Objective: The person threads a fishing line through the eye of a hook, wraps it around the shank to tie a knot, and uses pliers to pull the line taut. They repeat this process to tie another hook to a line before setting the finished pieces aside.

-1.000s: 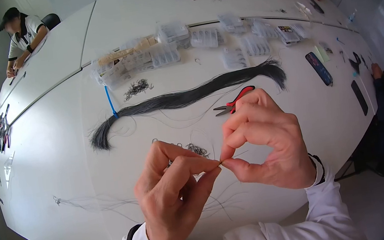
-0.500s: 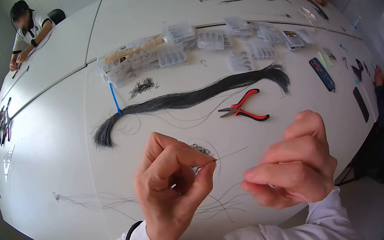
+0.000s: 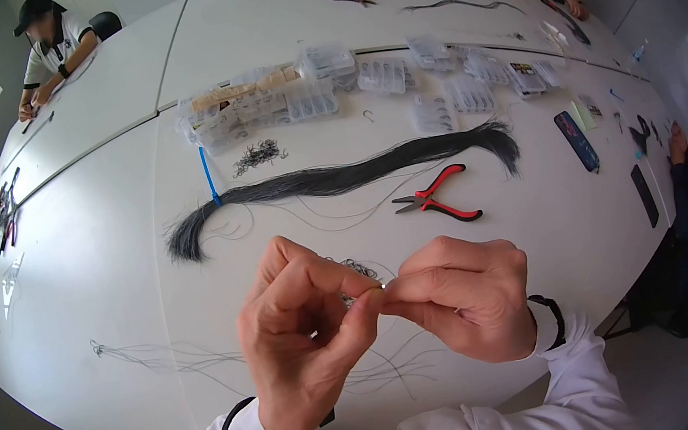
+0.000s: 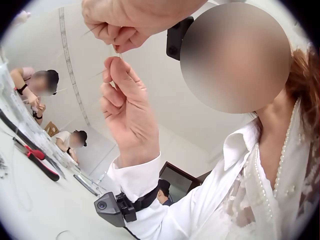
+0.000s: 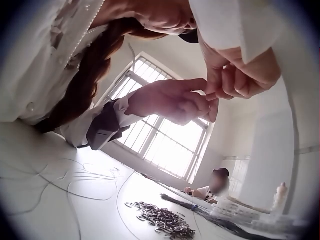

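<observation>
Above the table my left hand (image 3: 304,337) pinches a tiny piece between thumb and forefinger; what it is cannot be made out. The fingertips of my right hand (image 3: 471,294) meet it there, pinching at the same spot. In the left wrist view a thin pale strand (image 4: 120,56) shows between the fingertips of both hands. Partly hidden behind the hands lies a small pile of dark hooks (image 3: 358,268), plainer in the right wrist view as a hook pile (image 5: 162,220). Loose fine lines (image 3: 394,368) lie beneath the hands.
Beyond the hands lie red-handled pliers (image 3: 439,198), a long black fibre bundle (image 3: 338,176) with a blue tie (image 3: 209,177), and another hook pile (image 3: 258,157). Clear plastic boxes (image 3: 312,100) stand behind. A phone (image 3: 577,142) is at the right, tools (image 3: 2,217) at the left. Other people sit around.
My right hand drew away to the right, uncovering the pliers and a thin line, then came back to my left hand's fingertips. My left hand has barely moved.
</observation>
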The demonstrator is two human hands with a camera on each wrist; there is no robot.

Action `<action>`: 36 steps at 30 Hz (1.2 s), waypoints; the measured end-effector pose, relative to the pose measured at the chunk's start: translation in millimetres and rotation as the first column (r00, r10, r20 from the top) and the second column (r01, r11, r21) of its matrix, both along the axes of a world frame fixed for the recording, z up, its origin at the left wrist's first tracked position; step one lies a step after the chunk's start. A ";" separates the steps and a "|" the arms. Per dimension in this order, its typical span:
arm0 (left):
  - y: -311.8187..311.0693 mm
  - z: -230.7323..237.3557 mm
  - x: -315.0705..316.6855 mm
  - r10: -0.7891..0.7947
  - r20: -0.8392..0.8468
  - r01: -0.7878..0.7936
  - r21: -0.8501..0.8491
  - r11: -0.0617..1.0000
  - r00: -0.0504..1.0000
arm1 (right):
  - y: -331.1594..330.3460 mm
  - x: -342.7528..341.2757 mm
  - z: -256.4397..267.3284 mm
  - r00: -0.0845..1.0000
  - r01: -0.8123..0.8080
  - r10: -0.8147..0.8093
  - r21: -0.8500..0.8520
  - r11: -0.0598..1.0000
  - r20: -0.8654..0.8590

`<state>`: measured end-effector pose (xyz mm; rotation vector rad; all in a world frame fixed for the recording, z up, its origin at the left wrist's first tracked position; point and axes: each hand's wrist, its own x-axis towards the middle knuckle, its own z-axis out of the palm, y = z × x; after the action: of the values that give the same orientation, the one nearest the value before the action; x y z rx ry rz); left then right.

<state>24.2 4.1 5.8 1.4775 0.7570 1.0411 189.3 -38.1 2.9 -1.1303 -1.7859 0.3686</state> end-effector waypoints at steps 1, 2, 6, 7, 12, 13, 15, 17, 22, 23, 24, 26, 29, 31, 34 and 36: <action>-0.9 0.0 0.9 0.019 0.000 -0.019 -0.011 1.000 1.000 | -1.3 -0.4 0.2 0.995 0.040 -0.048 0.086 0.995 0.089; -1.5 0.0 1.5 0.037 0.000 -0.037 -0.021 0.999 0.999 | -2.6 -0.7 0.0 0.980 0.072 -0.103 0.176 0.982 0.172; -2.3 1.6 3.0 0.089 -0.099 -0.074 0.144 0.987 0.991 | -8.6 1.0 -2.9 0.884 0.107 -0.262 0.379 0.919 0.387; -3.2 3.3 3.6 0.123 -0.125 -0.096 0.204 0.974 0.984 | -9.9 0.9 -0.1 0.826 0.084 -0.314 0.447 0.890 0.469; -4.9 0.8 5.5 0.207 -0.141 -0.154 0.315 0.936 0.968 | -14.4 -0.2 4.0 0.669 0.011 -0.429 0.568 0.823 0.608; -4.7 1.3 5.3 0.224 -0.161 -0.158 0.347 0.925 0.961 | -15.1 -1.0 4.6 0.638 0.011 -0.452 0.579 0.815 0.623; -4.6 2.2 5.0 0.244 -0.179 -0.162 0.379 0.911 0.953 | -16.0 -1.7 5.7 0.607 0.009 -0.474 0.591 0.807 0.638; -5.3 3.8 4.3 0.268 -0.231 -0.137 0.462 0.876 0.935 | -17.2 -1.6 6.3 0.612 0.003 -0.471 0.593 0.805 0.635; -6.4 5.0 3.5 0.297 -0.246 -0.141 0.502 0.854 0.923 | -20.4 -3.0 9.1 0.610 0.000 -0.474 0.598 0.801 0.635; -6.6 4.7 3.2 0.299 -0.251 -0.136 0.512 0.848 0.920 | -21.4 -3.4 9.5 0.604 -0.001 -0.477 0.600 0.800 0.638; -6.7 4.9 2.8 0.300 -0.252 -0.137 0.511 0.849 0.920 | -21.6 -3.7 9.2 0.605 -0.002 -0.475 0.598 0.801 0.639; -7.0 5.1 2.9 0.295 -0.255 -0.122 0.529 0.840 0.921 | -22.2 -4.1 8.2 0.594 0.012 -0.503 0.618 0.786 0.628; -6.2 4.3 4.0 0.296 -0.254 -0.114 0.549 0.828 0.921 | -23.3 -4.5 7.3 0.583 0.013 -0.514 0.626 0.780 0.629; -5.0 3.2 3.5 0.302 -0.255 -0.113 0.561 0.820 0.918 | -22.1 -4.4 8.4 0.578 0.011 -0.523 0.635 0.773 0.627; -2.8 2.9 3.4 0.277 -0.237 -0.128 0.499 0.857 0.931 | -19.9 -2.9 10.3 0.565 -0.010 -0.520 0.636 0.772 0.640; -1.3 2.9 2.6 0.245 -0.218 -0.137 0.419 0.898 0.945 | -19.6 -3.2 9.1 0.559 -0.026 -0.507 0.625 0.780 0.656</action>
<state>26.7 2.8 8.7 1.9533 0.9346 1.2131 186.1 -57.7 11.9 -1.1422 -2.1984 -1.0142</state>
